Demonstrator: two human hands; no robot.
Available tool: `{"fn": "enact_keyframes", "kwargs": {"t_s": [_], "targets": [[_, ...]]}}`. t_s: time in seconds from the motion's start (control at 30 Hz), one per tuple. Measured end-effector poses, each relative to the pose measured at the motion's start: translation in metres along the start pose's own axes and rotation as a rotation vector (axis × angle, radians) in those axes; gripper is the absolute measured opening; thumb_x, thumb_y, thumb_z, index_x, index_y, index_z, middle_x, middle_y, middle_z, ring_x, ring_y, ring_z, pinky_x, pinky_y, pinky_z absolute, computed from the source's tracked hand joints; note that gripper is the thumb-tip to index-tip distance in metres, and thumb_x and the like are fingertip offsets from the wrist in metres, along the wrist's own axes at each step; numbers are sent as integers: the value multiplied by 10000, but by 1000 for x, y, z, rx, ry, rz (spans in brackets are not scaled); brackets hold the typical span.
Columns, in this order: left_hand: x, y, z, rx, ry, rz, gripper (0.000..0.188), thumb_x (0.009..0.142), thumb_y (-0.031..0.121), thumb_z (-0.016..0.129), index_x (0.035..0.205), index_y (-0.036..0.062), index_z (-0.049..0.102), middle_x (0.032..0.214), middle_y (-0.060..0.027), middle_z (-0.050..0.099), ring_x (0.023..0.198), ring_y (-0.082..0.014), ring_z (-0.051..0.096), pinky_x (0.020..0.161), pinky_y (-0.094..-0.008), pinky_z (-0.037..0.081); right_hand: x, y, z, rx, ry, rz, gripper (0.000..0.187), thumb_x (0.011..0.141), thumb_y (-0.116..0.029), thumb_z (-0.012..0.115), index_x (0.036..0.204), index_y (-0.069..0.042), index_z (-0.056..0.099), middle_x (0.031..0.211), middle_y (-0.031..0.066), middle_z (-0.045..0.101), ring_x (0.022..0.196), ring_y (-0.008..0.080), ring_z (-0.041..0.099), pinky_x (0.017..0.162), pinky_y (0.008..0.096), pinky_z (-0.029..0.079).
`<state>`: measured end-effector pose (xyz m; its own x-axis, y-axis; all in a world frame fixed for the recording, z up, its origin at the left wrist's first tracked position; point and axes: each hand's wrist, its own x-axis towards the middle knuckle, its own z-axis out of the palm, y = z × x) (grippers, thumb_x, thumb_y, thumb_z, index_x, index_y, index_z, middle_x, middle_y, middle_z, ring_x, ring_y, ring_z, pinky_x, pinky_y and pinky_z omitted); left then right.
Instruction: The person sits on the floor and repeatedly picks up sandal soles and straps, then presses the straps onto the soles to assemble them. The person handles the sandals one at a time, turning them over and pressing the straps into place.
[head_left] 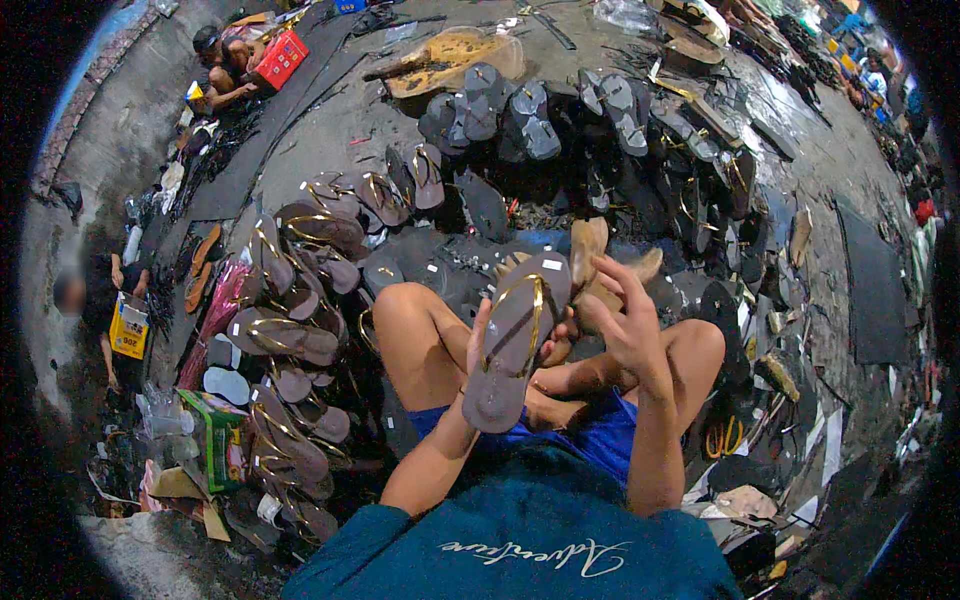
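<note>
My left hand [476, 352] grips a brown flip-flop [510, 335] with a gold strap, its fingers wrapped round the far edge. The sandal is held up tilted above my crossed legs, strap side showing, with a small white label near the toe end. Just right of it, my right hand [628, 325] is raised with fingers apart and nothing seen in it. Beyond the hands stands a tan, foot-shaped piece [588, 245], perhaps a shoe last; its lower part is hidden behind my right hand.
Many similar gold-strapped flip-flops [290, 340] lie piled at my left. Grey soles [535, 120] stand in an arc ahead, before a stained tan board [455, 60]. A green box [215, 435] sits at the lower left. Two other people [235, 65] sit at the left, one holding a red crate [282, 60].
</note>
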<state>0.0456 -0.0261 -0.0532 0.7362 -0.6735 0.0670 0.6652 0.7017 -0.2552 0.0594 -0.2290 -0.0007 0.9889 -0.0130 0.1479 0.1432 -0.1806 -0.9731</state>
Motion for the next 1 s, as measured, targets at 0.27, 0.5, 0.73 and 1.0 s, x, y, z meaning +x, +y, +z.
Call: {"fn": "enact_keyframes", "kwargs": {"t_s": [0.27, 0.5, 0.73, 1.0], "targets": [[-27, 47, -7, 1318, 486, 90, 528, 923, 371, 586, 1325, 44, 482, 1206, -103, 600, 1091, -186, 582, 945, -341, 477, 95, 79, 25, -327, -204, -175, 206, 769, -110, 693, 969, -63, 675, 1212, 158, 625, 1114, 324, 596, 935, 388, 466], [-3, 209, 78, 1329, 819, 674, 475, 851, 194, 698, 1241, -15, 525, 1093, -85, 622, 948, -145, 593, 845, -311, 486, 168, 177, 108, -293, -226, 212, 536, 817, -303, 731, 1219, -10, 530, 1080, 165, 637, 967, 256, 636, 816, 357, 510], [0, 188, 49, 1906, 799, 941, 587, 860, 183, 697, 1340, -8, 419, 1290, -144, 544, 1170, -219, 535, 974, -334, 439, 204, 253, 187, -409, -26, 406, 726, 759, -162, 713, 1317, 58, 304, 1187, 243, 534, 1037, 350, 583, 950, 421, 448], [-2, 89, 65, 2833, 542, 792, 559, 799, 136, 653, 1325, 59, 479, 1256, -95, 590, 1234, -319, 509, 1057, -378, 385, 97, 92, 103, 636, -117, 556, 498, 856, -44, 645, 1315, -50, 452, 1060, 112, 628, 826, 137, 614, 609, 246, 498]]}}
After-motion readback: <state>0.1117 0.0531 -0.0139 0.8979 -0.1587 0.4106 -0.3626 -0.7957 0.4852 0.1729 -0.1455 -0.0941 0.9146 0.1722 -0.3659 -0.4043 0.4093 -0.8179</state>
